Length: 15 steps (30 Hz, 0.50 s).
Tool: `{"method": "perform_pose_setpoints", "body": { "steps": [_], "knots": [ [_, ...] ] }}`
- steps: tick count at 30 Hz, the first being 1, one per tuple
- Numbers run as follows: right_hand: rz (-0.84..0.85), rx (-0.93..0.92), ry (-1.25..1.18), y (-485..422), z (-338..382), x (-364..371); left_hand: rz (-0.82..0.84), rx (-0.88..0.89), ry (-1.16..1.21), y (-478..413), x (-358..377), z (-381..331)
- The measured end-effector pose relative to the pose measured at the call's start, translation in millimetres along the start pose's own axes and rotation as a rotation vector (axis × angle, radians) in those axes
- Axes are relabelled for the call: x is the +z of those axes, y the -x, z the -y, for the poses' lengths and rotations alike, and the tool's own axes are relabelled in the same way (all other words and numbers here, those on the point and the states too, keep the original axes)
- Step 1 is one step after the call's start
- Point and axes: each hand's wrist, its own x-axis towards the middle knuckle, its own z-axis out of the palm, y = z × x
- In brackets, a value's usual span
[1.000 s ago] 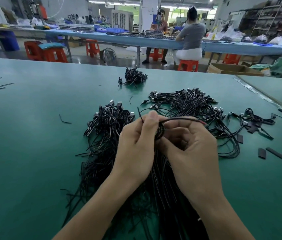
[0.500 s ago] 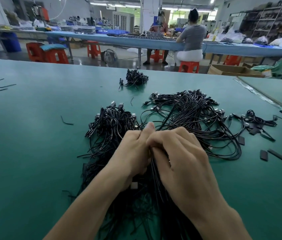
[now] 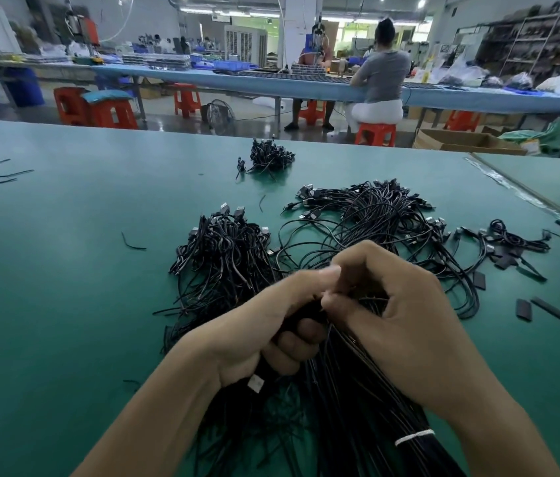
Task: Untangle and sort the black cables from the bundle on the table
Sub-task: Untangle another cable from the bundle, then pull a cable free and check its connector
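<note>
Head view: the bundle of black cables lies lengthwise on the green worktop, and a white tie cinches its near end. The left hand is wrapped round the bundle's far stem with its fingers curled under it. The right hand sits on the bundle's right side, thumb and forefinger pinching a few strands at the far tip. A small white tag shows on the bundle's left side. Beyond the bundle lie a left heap and a wider right heap of loose cables, and further beyond them a small clump.

The step in hand looks like singling one cable out. To do it well, I judge the left hand should hold the stem firmly without crushing it. The right hand should draw a single strand straight along its length, not sideways across its neighbours. If it snags, ease back and trace the strand to the crossing rather than tug, since the plugs could catch. The tie may need to come off first. Which heap takes the freed cable cannot be told.
</note>
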Motion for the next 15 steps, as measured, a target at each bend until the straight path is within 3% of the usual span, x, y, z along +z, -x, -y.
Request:
{"method": "perform_pose_setpoints", "body": {
  "steps": [4,15],
  "knots": [
    [0.092,0.065,0.032,1,0,-6,0.049,0.03,-0.416,1,-4,7],
    [0.212,0.104,0.271,4,-3,0,-0.06,0.064,-0.599,-5,2,13]
  ]
}}
